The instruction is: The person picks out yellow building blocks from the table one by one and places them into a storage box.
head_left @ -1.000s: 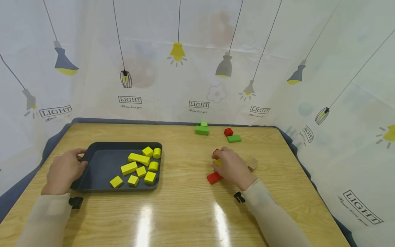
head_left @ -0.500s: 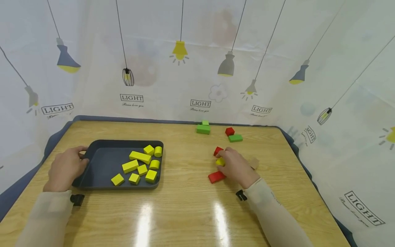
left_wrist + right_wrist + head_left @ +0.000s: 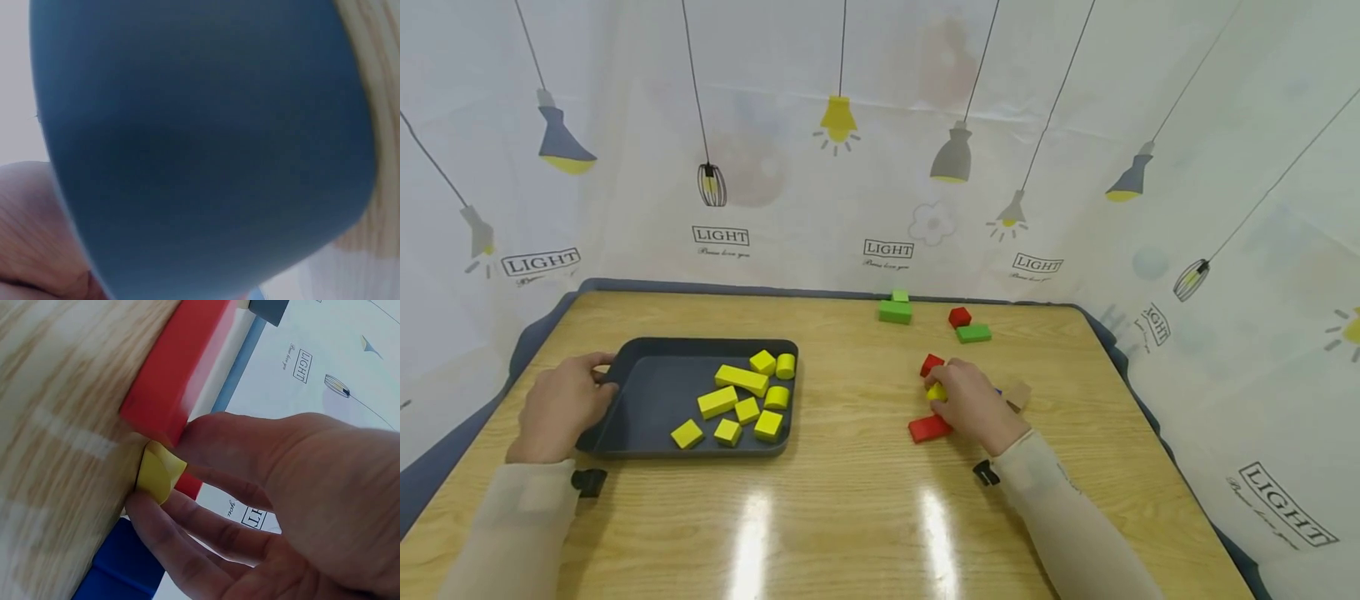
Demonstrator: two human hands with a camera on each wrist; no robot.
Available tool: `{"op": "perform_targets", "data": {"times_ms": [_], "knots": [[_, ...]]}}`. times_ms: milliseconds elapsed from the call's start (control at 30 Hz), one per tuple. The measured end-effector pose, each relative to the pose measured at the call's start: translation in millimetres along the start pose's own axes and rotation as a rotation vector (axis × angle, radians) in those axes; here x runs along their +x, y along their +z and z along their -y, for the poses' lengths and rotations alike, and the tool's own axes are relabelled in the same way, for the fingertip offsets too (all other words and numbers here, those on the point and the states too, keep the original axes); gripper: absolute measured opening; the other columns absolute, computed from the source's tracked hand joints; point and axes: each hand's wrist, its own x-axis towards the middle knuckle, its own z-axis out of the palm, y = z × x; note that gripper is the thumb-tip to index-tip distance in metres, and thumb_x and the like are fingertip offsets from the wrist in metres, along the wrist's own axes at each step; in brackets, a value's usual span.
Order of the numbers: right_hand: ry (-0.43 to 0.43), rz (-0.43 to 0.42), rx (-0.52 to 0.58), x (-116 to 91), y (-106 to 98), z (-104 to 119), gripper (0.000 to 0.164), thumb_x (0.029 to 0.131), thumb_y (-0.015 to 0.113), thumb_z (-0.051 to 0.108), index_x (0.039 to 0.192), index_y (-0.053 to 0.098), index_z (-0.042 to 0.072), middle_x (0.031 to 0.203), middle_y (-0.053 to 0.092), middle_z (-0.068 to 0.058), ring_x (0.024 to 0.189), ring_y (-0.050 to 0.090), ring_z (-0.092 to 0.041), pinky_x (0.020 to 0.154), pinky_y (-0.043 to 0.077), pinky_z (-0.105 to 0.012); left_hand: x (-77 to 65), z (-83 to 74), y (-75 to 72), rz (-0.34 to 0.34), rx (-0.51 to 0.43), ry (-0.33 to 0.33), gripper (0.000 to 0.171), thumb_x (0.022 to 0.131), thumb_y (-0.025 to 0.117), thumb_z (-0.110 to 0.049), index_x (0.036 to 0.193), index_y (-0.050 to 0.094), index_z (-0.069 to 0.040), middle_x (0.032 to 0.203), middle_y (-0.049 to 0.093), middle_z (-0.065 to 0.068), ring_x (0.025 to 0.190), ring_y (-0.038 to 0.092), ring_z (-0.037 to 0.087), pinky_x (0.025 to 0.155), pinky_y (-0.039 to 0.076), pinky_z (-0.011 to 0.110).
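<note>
My left hand (image 3: 561,404) grips the left rim of a dark grey tray (image 3: 651,400), which fills most of the left wrist view. Several yellow blocks (image 3: 741,380), some square-edged and some cylinders, lie in its right half. On the right of the table, my right hand (image 3: 973,404) pinches a small yellow block (image 3: 153,472) with a curved face between thumb and fingers, low at the wood. A long red block (image 3: 929,428) lies just in front of it, close to the thumb in the right wrist view. Another red block (image 3: 932,363) sits behind the fingertips.
Blue blocks (image 3: 125,559) lie beside the right fingers, mostly hidden by the hand in the head view. A plain wooden block (image 3: 1018,394) is to their right. Farther back are a red block (image 3: 959,317) and green blocks (image 3: 895,312). A printed curtain surrounds the table (image 3: 850,500).
The right hand has shifted slightly right among the blocks, so more of the yellow block and the red block behind it shows. The left hand keeps its grip on the tray.
</note>
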Motion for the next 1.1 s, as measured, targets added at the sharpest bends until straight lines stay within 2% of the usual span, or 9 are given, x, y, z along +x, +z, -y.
{"op": "perform_targets", "data": {"times_ms": [233,433,633,1100], "knots": [[-0.003,-0.007,0.012,0.9,2.5,-1.5,0.021,0.085,0.081,0.008,0.104,0.075,0.009,0.099,0.063,-0.007,0.087,0.055,-0.021,0.081,0.053,-0.035,0.9,3.7,-1.4,0.012,-0.008,0.014,0.050,0.094,0.066,-0.012,0.140,0.052,0.002,0.116,0.064,0.030,0.088,0.063,0.045,0.055,0.049,0.043],[-0.038,-0.019,0.008,1.1,2.3,-1.8,0.020,0.084,0.082,0.007,0.102,0.075,0.007,0.096,0.064,-0.007,0.086,0.057,-0.020,0.081,0.053,-0.036,0.5,5.8,-3.2,0.021,-0.023,0.038,0.048,0.095,0.066,-0.016,0.138,0.054,0.004,0.112,0.067,0.029,0.092,0.061,0.049,0.063,0.048,0.050],[-0.035,-0.013,0.004,1.4,1.8,-2.5,0.019,0.084,0.082,0.008,0.101,0.075,0.008,0.095,0.064,-0.005,0.086,0.056,-0.018,0.080,0.053,-0.035,0.6,5.9,-4.2,0.034,-0.031,0.048,0.048,0.097,0.064,-0.020,0.137,0.055,0.005,0.111,0.067,0.028,0.091,0.062,0.048,0.064,0.048,0.049],[-0.032,0.002,-0.002,2.3,1.0,-1.8,0.021,0.084,0.081,0.010,0.104,0.075,0.009,0.099,0.065,-0.004,0.089,0.057,-0.018,0.082,0.053,-0.035,2.0,4.5,-4.9,0.030,-0.034,0.062,0.046,0.098,0.063,-0.019,0.136,0.055,0.006,0.110,0.068,0.027,0.090,0.061,0.048,0.064,0.048,0.050]]}}
